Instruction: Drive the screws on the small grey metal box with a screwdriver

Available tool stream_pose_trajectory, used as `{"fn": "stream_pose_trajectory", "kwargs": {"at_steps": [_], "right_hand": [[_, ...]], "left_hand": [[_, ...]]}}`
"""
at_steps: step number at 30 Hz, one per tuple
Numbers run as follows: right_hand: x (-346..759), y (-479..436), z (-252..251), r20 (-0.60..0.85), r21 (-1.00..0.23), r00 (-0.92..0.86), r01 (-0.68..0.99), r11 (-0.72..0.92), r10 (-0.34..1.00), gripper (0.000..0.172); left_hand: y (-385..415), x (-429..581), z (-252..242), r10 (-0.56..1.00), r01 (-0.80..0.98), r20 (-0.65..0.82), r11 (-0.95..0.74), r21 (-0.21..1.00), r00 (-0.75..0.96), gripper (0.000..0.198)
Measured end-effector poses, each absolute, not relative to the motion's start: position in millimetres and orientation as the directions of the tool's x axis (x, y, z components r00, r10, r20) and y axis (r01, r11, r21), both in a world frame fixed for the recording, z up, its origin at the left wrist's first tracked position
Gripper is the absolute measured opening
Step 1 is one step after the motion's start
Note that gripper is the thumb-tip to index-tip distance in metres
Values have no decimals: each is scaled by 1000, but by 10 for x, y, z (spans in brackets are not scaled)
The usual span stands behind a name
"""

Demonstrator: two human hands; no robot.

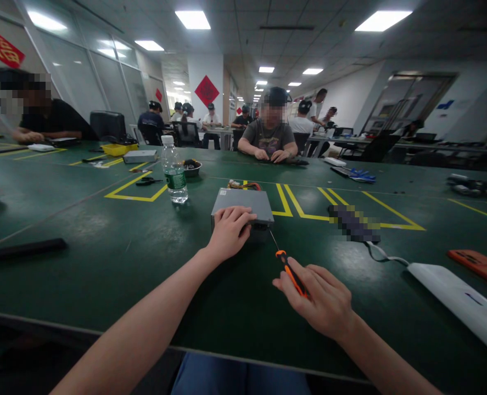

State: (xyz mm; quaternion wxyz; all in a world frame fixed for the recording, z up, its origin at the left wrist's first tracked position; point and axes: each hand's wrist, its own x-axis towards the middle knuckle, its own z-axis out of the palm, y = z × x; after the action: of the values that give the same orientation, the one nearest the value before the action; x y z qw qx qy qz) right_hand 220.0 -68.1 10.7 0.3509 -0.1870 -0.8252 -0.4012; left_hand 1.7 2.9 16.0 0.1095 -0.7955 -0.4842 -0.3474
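A grey metal box with coloured wires at its far end lies on the green table in front of me. My left hand rests on the box's near corner, fingers curled over its top edge. My right hand is closed round the orange and black handle of a screwdriver. The screwdriver's thin shaft points up and left, its tip at the near face of the box.
A clear water bottle stands left of the box, with scissors and a small bowl behind it. A white power strip and an orange phone lie at the right. A dark bar lies left. People sit at the far side.
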Motion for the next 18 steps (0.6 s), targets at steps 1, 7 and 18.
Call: {"fn": "stream_pose_trajectory", "kwargs": {"at_steps": [1,7,18], "right_hand": [[2197,-684,116,735,522,-677,592,614,29,20],[2180,-670,67,752,472,-656,595,650,55,14],[2149,-723,148,727,494,-683,591,637,70,13]], "left_hand": [[28,16,160,693,846,660,-508,162,290,25],[10,18,167,696,848,659,-503,167,283,25],[22,17,161,709,850,646,-498,174,283,26]]}}
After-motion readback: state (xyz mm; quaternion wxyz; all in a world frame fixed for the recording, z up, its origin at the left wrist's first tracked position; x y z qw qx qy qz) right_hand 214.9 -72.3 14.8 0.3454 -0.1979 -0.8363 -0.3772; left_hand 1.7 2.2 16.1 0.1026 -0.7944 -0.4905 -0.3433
